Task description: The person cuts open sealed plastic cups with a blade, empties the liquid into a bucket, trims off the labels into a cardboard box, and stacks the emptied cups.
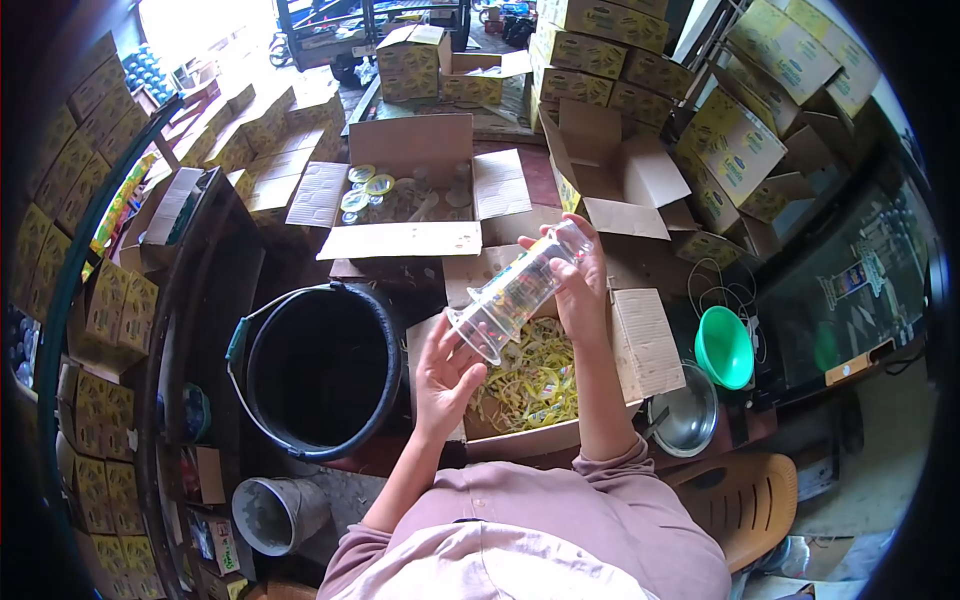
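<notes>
A long see-through plastic container (520, 290) with flared rims and small coloured print is held at a slant between my hands; it may be several nested pieces. My right hand (578, 275) grips its upper end, thumb across the near side. At the lower, wide rim, my left hand (447, 378) has its fingers against the container and its thumb apart below. Beneath them stands an open carton (540, 436) holding a heap of yellow-green printed strips (530, 385). Another open carton (400, 240) behind contains clear containers, some with yellow lids (380, 184).
A large black bucket (390, 400) stands left, with a grey bucket (262, 515) below it. To the right are a green bowl (724, 347), a metal bowl (690, 415) and a chair (755, 500). Another open carton (630, 215) and stacked yellow cartons (600, 50) are behind.
</notes>
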A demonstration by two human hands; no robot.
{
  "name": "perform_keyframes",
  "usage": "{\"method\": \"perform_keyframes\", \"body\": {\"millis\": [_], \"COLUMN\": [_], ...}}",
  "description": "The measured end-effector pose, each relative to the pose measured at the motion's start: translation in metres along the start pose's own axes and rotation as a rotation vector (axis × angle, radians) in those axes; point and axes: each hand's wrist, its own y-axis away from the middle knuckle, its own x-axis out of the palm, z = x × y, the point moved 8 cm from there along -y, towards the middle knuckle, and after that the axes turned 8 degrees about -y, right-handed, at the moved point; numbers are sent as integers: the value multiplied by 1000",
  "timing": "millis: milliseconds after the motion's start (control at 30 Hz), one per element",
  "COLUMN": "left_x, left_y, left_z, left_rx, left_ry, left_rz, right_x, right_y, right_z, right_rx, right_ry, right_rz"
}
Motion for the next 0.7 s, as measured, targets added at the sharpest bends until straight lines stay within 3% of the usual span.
{"method": "perform_keyframes", "body": {"millis": [100, 233, 367, 467, 700], "left_x": [-1, 1, -2, -8, -22], "left_y": [-1, -6, -15, -20, -24], "left_z": [12, 13, 12, 23, 36], "left_rx": [-134, -99, -62, -66, -19], "left_ry": [105, 106, 31, 59, 22], "left_rz": [-13, -22, -18, -38, -163], "right_x": [13, 21, 18, 15, 20], "right_y": [-2, -10, -8, -8, -7], "right_z": [2, -5, -22, -41, -64], "right_rx": [-36, 27, 47, 68, 166], "right_ry": [92, -36, 146, 40, 114], "right_rz": [24, 106, 6, -16, -11]}}
